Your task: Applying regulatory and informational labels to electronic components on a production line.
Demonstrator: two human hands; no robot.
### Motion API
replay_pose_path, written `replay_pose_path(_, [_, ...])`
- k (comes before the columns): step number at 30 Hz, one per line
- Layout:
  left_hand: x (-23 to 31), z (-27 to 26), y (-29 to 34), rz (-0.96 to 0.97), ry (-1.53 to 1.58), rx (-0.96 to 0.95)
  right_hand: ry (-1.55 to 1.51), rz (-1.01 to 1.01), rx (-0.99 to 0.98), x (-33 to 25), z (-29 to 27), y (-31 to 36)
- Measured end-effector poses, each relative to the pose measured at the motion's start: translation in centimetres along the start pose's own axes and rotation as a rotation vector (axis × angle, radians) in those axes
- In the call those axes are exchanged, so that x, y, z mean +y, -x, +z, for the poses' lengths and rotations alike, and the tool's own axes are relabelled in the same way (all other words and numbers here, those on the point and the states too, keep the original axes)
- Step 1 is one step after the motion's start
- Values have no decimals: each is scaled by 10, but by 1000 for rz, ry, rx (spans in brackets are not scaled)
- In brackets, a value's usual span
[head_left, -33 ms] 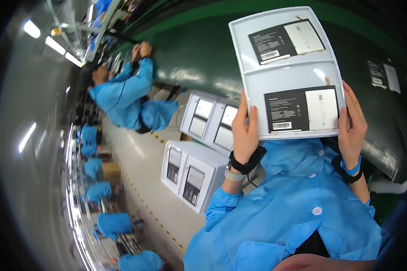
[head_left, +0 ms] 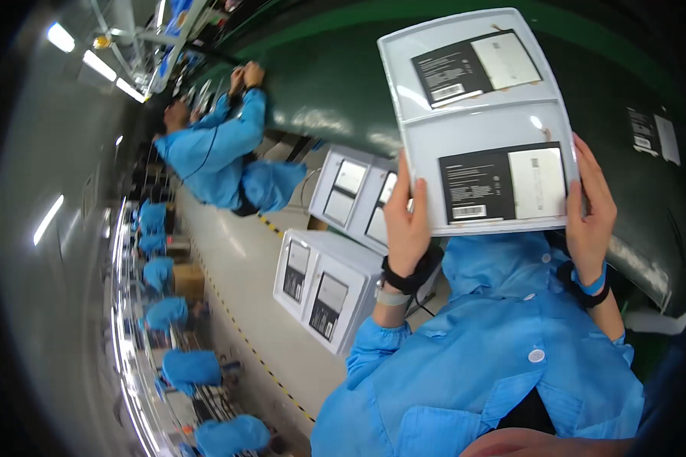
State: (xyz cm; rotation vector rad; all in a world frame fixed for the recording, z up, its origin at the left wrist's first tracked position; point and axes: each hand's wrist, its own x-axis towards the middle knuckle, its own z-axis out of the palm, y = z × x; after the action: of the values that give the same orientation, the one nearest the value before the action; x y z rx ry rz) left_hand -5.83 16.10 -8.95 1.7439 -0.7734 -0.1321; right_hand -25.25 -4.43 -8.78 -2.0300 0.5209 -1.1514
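Both my hands hold a white two-compartment plastic tray [head_left: 427,137] by its sides, above the green work surface. My left hand [head_left: 408,232] grips the left edge, thumb up along the wall; my right hand [head_left: 591,209] is closed on the right edge. A flat black-and-white battery pack [head_left: 476,186] with a barcode label lies in the near compartment. Its twin, another battery pack [head_left: 453,72], lies slightly tilted in the far compartment. Each has a small connector tab at its upper edge. My fingers under the tray are hidden.
Stacked white trays [head_left: 331,247] with similar packs stand at my left, beside another tray [head_left: 331,164]. One more flat pack [head_left: 654,135] lies on the green conveyor-like surface [head_left: 320,84] at right. A co-worker in blue [head_left: 213,156] works farther along; several others sit beyond the aisle.
The view has shifted slightly, so the surroundings sit a little to the right and the tray a little to the left. Both hands keep their hold on the tray.
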Motion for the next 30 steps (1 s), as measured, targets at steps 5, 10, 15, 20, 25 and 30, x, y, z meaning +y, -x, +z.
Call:
replay_pose_path(5, [-12, -122, 53, -121, -285, 249, -252, -86, -224, -38, 104, 1])
replay_pose_path(10, [-37, -217, 154, -323, -355, 457, -501, -114, -530, -67, 211, 53])
replay_pose_path(15, [-71, -269, 265, -450, -513, 624, -667, -95, -769, -105, 291, 115])
replay_pose_path(20, [-117, -285, 344, -605, -729, 714, -625, -416, -1058, -114, 332, 133])
replay_pose_path(25, [-125, -295, 344, -623, -526, 698, -290, -662, -604, -63, 341, 117])
replay_pose_path(30, [-111, -309, 332, -784, -279, 677, -79, -364, -620, 24, 344, 58])
